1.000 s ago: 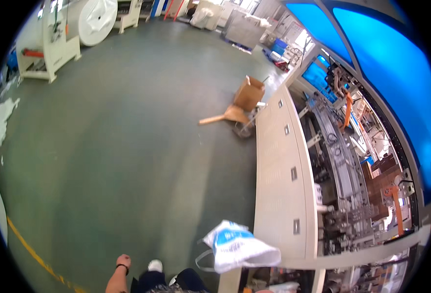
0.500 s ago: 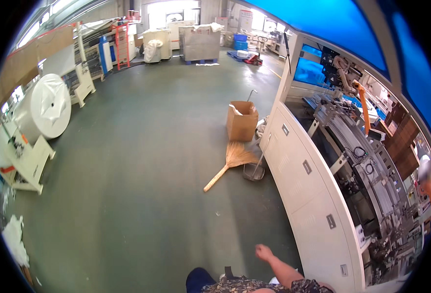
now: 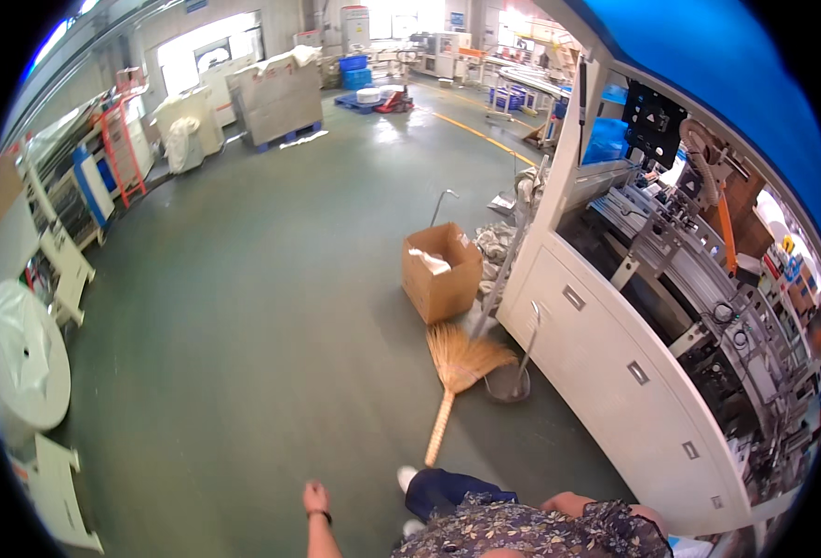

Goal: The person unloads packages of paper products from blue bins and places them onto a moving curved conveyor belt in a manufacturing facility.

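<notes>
My left hand (image 3: 315, 498) hangs over the green floor left of my legs, with a dark band at its wrist. Its fingers look loosely curled, and nothing shows in them. My right arm (image 3: 570, 504) is bent close to my body, and its fingers cannot be made out. Ahead of my feet a straw broom (image 3: 462, 361) lies on the floor, its handle pointing back toward my shoe. Beside the bristles stands a long-handled dustpan (image 3: 508, 383), close to the machine. Neither hand touches them.
An open cardboard box (image 3: 443, 286) with white material inside stands beyond the broom. Grey-white cloths (image 3: 496, 244) are heaped beside it. A long white machine cabinet (image 3: 606, 372) borders the right. A large white roll (image 3: 25, 353) sits at left; a red pallet jack (image 3: 393, 102) is far off.
I have moved forward and the view has swung right; the broom and box are nearer. My left hand has come into view, and my right hand has drawn back toward my body.
</notes>
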Action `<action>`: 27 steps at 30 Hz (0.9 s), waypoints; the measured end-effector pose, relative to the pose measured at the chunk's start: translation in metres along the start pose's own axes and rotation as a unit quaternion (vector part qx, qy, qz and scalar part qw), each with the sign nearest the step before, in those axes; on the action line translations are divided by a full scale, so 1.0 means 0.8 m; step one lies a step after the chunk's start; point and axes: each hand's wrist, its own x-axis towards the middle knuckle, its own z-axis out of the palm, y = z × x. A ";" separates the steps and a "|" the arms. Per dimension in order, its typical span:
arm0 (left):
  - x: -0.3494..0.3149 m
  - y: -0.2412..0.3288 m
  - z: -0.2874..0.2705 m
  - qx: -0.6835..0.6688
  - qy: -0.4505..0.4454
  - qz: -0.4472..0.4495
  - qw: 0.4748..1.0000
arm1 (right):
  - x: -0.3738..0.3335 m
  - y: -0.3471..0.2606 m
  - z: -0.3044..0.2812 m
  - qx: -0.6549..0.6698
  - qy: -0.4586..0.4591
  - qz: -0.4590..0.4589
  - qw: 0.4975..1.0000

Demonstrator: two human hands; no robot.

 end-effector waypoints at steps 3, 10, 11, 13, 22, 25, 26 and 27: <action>0.220 0.279 0.032 -0.177 -0.053 0.086 0.979 | 0.046 -0.031 -0.071 0.046 0.013 0.073 0.996; 0.455 0.369 0.124 0.376 -0.141 0.043 0.915 | 0.367 -0.406 -0.429 -0.016 0.193 -0.148 0.970; 0.477 0.354 0.130 0.438 -0.261 -0.001 0.860 | 0.392 -0.510 -0.506 0.021 0.231 -0.232 0.945; 0.519 0.362 0.141 0.380 -0.268 -0.097 0.880 | 0.362 -0.726 -0.679 0.145 0.227 -0.426 0.864; 0.950 0.602 0.349 0.351 -0.290 -0.110 0.884 | 0.519 -0.878 -1.068 0.457 0.275 -0.320 0.783; 1.147 0.731 0.449 0.327 -0.262 -0.021 0.908 | 0.604 -0.762 -1.009 0.171 0.345 -0.036 0.922; 1.237 0.794 0.507 -0.043 -0.208 -0.094 0.973 | 0.594 -0.733 -1.017 0.183 0.261 0.002 0.948; 1.316 0.869 0.559 -0.287 -0.198 -0.113 0.930 | 0.589 -0.710 -1.042 0.214 0.200 0.041 0.955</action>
